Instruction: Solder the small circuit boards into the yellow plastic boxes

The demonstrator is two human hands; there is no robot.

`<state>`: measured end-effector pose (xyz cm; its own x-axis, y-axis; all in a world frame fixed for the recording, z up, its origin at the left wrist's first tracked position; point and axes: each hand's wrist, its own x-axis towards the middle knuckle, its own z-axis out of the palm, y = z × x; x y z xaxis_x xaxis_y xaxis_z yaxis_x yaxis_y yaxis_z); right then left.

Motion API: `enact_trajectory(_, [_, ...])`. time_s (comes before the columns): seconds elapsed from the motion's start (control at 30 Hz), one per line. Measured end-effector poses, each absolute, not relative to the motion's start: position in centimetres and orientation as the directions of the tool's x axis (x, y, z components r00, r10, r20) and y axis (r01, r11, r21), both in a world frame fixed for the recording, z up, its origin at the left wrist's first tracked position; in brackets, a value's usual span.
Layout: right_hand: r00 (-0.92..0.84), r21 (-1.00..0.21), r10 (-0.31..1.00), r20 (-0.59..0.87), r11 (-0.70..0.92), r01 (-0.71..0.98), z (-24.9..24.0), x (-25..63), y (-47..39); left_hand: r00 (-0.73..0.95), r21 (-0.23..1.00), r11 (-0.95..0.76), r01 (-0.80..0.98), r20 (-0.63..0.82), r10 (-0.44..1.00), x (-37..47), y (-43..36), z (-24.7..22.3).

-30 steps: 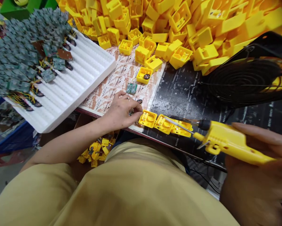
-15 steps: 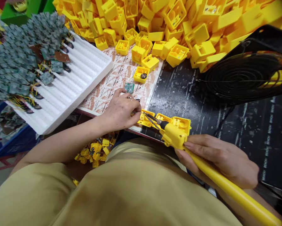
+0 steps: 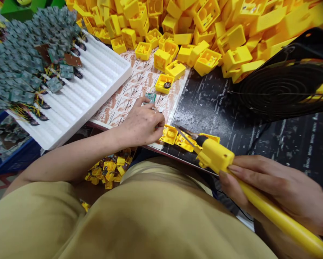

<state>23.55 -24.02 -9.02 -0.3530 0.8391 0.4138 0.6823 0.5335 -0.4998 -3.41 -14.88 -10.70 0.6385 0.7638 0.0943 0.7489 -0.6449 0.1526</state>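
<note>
My right hand is wrapped round a yellow soldering tool with a dark collar and thin metal tips. Its tips hover over the row of open yellow housings at the table's front edge. Beside the left end of that row is my left hand, fingers curled and pinched; whatever they hold is hidden. A green circuit board lies just beyond its fingers. Farther back, one yellow housing has a round dark part in it.
Many yellow housings are heaped along the back. At the left, a white foam tray carries wired boards. A black fan stands at the right. Below the table edge lie more small yellow parts.
My right hand has drawn the soldering tool back to the right, away from the left housing. My left hand stays near the same housing, its fingers still curled.
</note>
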Motion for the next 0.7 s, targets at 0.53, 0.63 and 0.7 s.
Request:
enact_trajectory(0.53, [-0.262,-0.449,0.746,0.612,0.601,0.661,-10.8,22.1,-23.4,0.559,0.607,-0.458,0.65,0.027,0.829,-5.9,-15.6,-11.7])
enact_trajectory(0.63, [-0.277,-0.45,0.71,0.647,0.65,0.613,-11.7,20.9,-22.1,0.515,0.672,-0.41,0.617,0.049,0.856,-5.8,-16.0,-12.3])
enact_trajectory(0.7, [-0.357,-0.422,0.708,0.609,0.671,0.61,-12.4,19.9,-21.1,0.498,0.687,-0.382,0.618,0.034,0.866,-5.6,-16.1,-12.5])
